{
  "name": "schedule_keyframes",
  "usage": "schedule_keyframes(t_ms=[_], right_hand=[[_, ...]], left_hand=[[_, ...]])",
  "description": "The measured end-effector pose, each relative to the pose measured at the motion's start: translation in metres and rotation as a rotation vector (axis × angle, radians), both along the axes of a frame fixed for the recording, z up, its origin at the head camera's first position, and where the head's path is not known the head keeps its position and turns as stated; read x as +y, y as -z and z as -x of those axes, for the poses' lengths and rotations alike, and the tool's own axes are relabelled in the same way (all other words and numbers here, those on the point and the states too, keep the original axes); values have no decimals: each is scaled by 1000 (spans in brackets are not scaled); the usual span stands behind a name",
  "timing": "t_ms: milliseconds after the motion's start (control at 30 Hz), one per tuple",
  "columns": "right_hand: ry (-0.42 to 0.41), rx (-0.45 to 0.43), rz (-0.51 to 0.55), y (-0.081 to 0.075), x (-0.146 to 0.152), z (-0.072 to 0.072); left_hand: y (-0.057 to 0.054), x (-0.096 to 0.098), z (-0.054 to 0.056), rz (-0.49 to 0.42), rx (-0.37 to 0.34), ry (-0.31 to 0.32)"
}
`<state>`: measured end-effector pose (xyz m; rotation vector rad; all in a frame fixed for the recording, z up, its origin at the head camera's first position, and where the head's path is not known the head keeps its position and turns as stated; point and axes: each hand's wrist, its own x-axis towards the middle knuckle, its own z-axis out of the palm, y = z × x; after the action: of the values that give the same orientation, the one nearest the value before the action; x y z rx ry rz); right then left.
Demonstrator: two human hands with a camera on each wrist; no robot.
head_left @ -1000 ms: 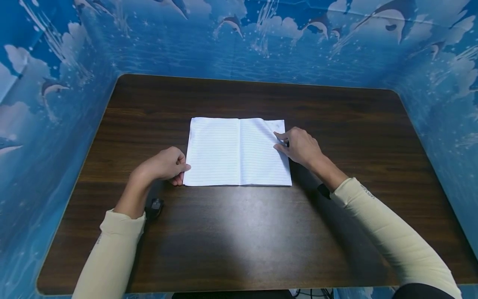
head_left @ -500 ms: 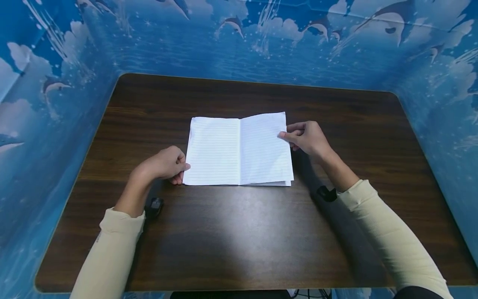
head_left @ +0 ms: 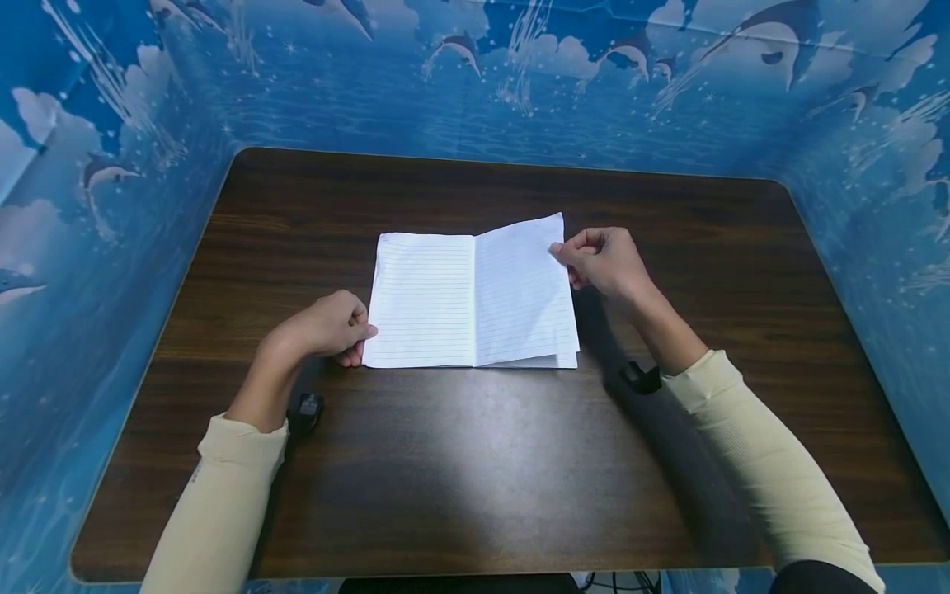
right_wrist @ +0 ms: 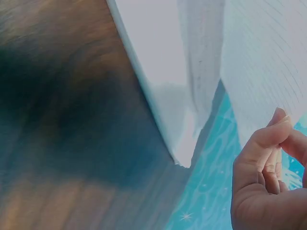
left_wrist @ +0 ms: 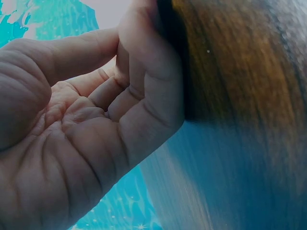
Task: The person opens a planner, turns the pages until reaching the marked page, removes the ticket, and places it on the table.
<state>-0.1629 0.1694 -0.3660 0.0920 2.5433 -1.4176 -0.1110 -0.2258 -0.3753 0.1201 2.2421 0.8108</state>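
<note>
A lined notebook [head_left: 423,301] lies spread open on the dark wooden table. My left hand [head_left: 330,328] pinches its left edge low down, thumb on top of the paper; in the left wrist view the thumb and curled fingers [left_wrist: 148,72] meet. At the upper right edge my right hand [head_left: 604,257] pinches one page [head_left: 523,289] between thumb and fingers. That page is lifted, its top corner raised, and a sheet beneath shows at the bottom right. In the right wrist view the raised page [right_wrist: 259,57] stands apart from the stack of pages [right_wrist: 158,72] below.
The wooden table [head_left: 460,478] has rounded corners and is enclosed by a blue cloth backdrop [head_left: 356,99] printed with dolphins. Dark wrist cameras sit under both wrists, the left one [head_left: 308,408] close over the tabletop. Cables [head_left: 623,582] show beyond the front edge.
My right hand has gone from touching the right page's face to pinching its edge, then moved slightly up and away. The page's upper corner has risen. My left hand stays put.
</note>
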Motion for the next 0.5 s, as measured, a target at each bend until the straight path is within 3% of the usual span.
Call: schedule_keyframes(t_ms=[500], right_hand=[[-26,25,100,-26,-28,5]], left_hand=[[0,-1,0,1,2,-3]])
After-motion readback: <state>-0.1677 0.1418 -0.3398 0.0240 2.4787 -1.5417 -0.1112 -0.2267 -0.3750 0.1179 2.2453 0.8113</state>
